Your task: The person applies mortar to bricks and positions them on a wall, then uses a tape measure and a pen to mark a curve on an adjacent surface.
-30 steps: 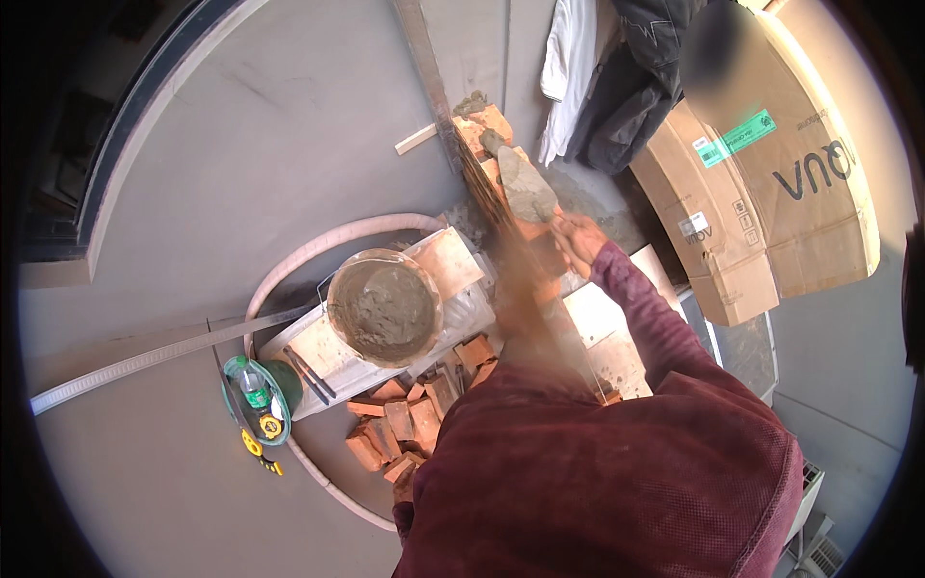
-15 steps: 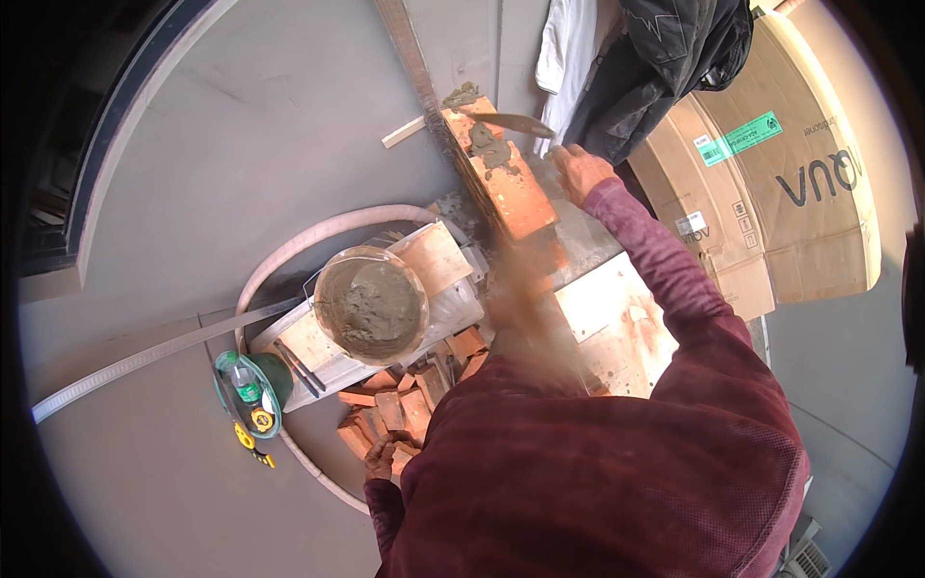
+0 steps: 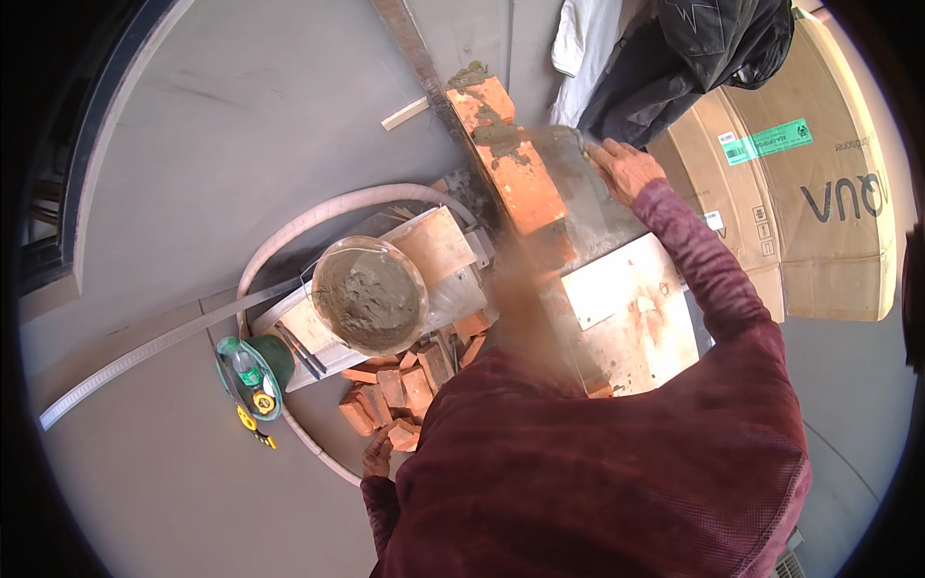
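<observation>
In my right hand (image 3: 628,173) is a trowel (image 3: 563,132), its blade smeared by motion beside a row of orange bricks (image 3: 528,189). Grey mortar (image 3: 498,135) lies in patches on top of that row, with more at its far end. My left hand (image 3: 378,456) hangs low at the edge of a pile of loose bricks (image 3: 390,388). Its fingers look stretched toward the nearest brick (image 3: 404,436); whether they touch it is unclear. A bucket of mortar (image 3: 371,299) stands between the pile and the wall.
A green pail (image 3: 279,364) with a bottle and tape measure stands left, a yellow-handled saw (image 3: 247,420) at its rim. A pale hose (image 3: 318,223) curves behind the bucket. Boards (image 3: 636,313) lie right of the row; cardboard (image 3: 752,207) and dark clothing (image 3: 665,72) are beyond.
The trowel's blade has come off the top of the bricks to their right side, nearer my right hand. My left hand has shifted slightly toward the pile's near edge. The view has moved slightly.
</observation>
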A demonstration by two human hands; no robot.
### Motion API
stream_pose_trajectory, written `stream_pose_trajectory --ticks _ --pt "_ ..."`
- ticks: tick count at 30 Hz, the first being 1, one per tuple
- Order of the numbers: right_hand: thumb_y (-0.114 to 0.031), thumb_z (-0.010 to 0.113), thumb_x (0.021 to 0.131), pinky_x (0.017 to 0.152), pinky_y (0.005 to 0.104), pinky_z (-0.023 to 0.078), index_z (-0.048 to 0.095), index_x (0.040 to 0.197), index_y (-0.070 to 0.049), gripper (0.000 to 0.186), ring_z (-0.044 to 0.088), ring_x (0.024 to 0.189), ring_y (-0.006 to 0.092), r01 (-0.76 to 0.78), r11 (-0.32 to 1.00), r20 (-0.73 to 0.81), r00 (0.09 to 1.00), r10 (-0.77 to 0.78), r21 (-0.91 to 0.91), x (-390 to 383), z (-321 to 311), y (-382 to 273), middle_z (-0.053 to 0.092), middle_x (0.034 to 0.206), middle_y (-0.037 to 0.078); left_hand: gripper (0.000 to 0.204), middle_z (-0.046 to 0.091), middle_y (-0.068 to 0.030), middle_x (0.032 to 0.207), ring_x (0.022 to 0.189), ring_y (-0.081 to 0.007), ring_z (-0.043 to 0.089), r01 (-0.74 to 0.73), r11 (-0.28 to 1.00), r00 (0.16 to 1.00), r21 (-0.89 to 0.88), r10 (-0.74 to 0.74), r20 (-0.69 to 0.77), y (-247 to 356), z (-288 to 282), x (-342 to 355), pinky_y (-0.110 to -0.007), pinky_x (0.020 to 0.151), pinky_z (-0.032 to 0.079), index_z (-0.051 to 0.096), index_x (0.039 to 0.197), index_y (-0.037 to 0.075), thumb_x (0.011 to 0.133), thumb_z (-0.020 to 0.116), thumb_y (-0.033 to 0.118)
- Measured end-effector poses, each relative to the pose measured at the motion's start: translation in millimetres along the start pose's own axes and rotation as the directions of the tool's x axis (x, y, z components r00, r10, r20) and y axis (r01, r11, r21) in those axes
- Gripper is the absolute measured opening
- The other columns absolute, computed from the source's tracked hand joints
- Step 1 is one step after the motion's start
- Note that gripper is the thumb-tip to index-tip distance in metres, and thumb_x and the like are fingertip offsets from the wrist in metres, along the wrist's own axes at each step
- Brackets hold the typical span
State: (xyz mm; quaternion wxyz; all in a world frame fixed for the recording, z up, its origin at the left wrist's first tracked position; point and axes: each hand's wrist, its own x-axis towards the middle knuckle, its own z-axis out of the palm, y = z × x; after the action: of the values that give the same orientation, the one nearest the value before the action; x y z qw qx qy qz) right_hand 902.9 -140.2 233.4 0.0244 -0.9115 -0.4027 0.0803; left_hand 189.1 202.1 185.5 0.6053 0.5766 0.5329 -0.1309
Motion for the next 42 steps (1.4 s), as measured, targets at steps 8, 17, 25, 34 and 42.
stream_pose_trajectory --ticks 8,17,25,34,42 --pt "-0.013 0.057 0.094 0.085 0.0434 0.056 0.056 0.132 -0.012 0.038 0.066 0.104 0.0315 0.006 0.999 -0.061 0.998 -0.004 0.043 10 -35 -3 0.063 0.11 0.012 0.037 0.067 -0.0016 0.113 0.104 -0.0124 0.059 -0.005 0.984 0.989 0.18 0.032 -0.145 35 5 -11 -0.027 0.094 0.046 0.067 0.129 0.005 0.098 0.069 0.024" --pt "-0.015 0.059 0.093 0.081 0.0433 0.056 0.056 0.131 -0.013 0.038 0.066 0.099 0.0316 0.016 0.997 -0.056 0.998 -0.02 -0.075 23 -48 -2 0.062 0.103 0.011 0.037 0.068 -0.0039 0.112 0.101 -0.0129 0.062 -0.019 0.998 0.99 0.065 0.028 -0.137 16 3 -12 -0.028 0.092 0.049 0.068 0.128 0.004 0.097 0.07 0.023" --pt "-0.037 0.052 0.101 0.081 0.0485 0.053 0.059 0.123 -0.008 0.037 0.068 0.093 0.0398 0.17 0.982 0.171 0.968 -0.181 0.079 27 -17 30 0.069 0.101 0.019 0.036 0.067 -0.0019 0.101 0.089 -0.0112 0.059 0.06 0.985 0.989 0.16 -0.036 -0.146 -21 -5 -24 -0.027 0.081 0.05 0.069 0.126 0.004 0.096 0.07 0.023" --pt "-0.036 0.046 0.104 0.08 0.0538 0.051 0.059 0.118 -0.004 0.037 0.065 0.088 0.0468 0.008 0.976 0.259 0.964 -0.065 0.215 72 1 14 0.067 0.087 0.026 0.039 0.068 -0.0063 0.111 0.1 -0.0143 0.061 0.033 0.978 0.991 0.204 -0.007 -0.13 56 18 -13 -0.029 0.091 0.048 0.067 0.127 0.001 0.097 0.069 0.026" --pt "-0.036 0.045 0.104 0.078 0.0521 0.054 0.057 0.125 -0.01 0.036 0.068 0.089 0.0431 0.001 0.985 0.278 0.959 -0.05 0.172 -12 11 9 0.07 0.089 0.023 0.043 0.068 -0.0055 0.112 0.102 -0.0138 0.062 -0.041 0.992 0.98 0.12 0.063 -0.191 27 13 -16 -0.029 0.093 0.048 0.066 0.13 0.0 0.096 0.071 0.026"
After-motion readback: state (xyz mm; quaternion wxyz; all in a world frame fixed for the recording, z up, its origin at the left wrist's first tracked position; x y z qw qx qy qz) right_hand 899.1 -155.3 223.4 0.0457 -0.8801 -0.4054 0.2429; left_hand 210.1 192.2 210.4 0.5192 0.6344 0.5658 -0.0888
